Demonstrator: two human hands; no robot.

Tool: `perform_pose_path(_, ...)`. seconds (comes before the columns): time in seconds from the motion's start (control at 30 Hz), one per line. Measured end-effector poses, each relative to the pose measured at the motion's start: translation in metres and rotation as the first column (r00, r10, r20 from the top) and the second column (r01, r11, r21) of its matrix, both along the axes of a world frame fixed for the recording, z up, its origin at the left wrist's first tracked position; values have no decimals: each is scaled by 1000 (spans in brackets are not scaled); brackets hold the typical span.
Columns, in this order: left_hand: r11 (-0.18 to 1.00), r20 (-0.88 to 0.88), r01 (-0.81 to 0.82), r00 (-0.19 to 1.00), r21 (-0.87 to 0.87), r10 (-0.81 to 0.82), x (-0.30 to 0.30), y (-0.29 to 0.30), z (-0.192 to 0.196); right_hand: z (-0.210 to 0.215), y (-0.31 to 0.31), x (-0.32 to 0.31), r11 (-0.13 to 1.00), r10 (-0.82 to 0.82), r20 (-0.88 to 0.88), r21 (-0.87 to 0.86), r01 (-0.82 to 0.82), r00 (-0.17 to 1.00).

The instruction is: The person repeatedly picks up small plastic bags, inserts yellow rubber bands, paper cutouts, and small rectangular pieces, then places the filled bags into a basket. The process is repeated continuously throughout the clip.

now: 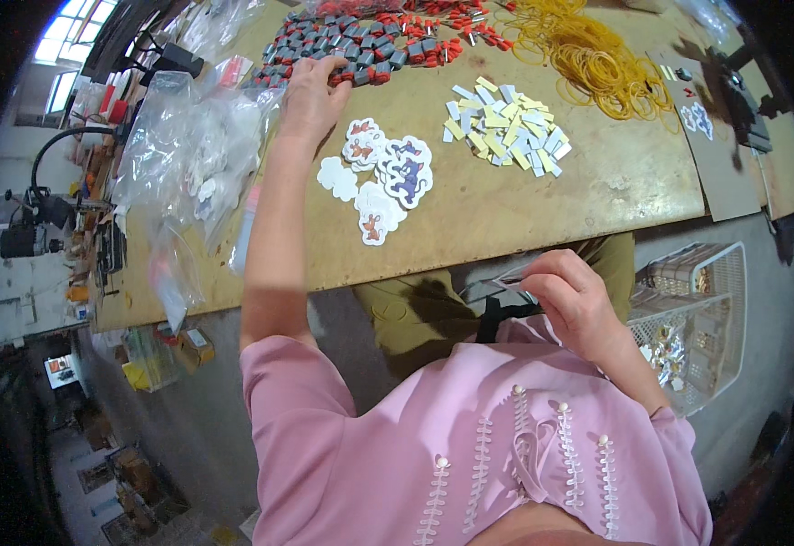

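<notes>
My left hand (313, 98) reaches to the near edge of a pile of small grey and red pieces (361, 45). Its fingers are curled down among them, and what they pinch is hidden. Close to my body, in front of the table edge, my right hand (572, 293) pinches a thin, pale flat piece (509, 278) that looks partly see-through. Between the hands on the table lie small stacks of die-cut cartoon stickers or cards (404, 173), some with brown animals, some purple, and a blank white one (337, 178).
Yellow and pale blue small strips (506, 127) lie heaped right of the cards. Farther right is a tangle of yellow rubber bands (611, 68). Clear plastic bags (188, 155) cover the table's left side. A white plastic basket (729, 318) stands at the lower right.
</notes>
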State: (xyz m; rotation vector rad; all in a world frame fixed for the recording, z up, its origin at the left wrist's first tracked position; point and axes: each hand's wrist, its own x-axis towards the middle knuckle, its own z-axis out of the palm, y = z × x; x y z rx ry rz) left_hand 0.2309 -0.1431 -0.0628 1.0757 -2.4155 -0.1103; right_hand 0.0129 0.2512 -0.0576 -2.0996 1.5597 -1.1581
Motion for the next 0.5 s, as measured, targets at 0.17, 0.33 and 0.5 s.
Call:
perform_pose_path(0.17, 989, 135, -118, 982, -90, 130, -7, -26, -15, 2, 0, -5, 999, -32, 16, -3, 32, 999)
perform_pose_path(0.33, 978, 81, -124, 990, 170, 112, 14, -6, 9, 3, 1, -12, 999, -19, 53, 32, 17, 998)
perform_pose_path(0.5, 666, -576, 367, 809, 649, 116, -22, 140, 57, 0, -4, -15, 997, -76, 34, 14, 76, 997)
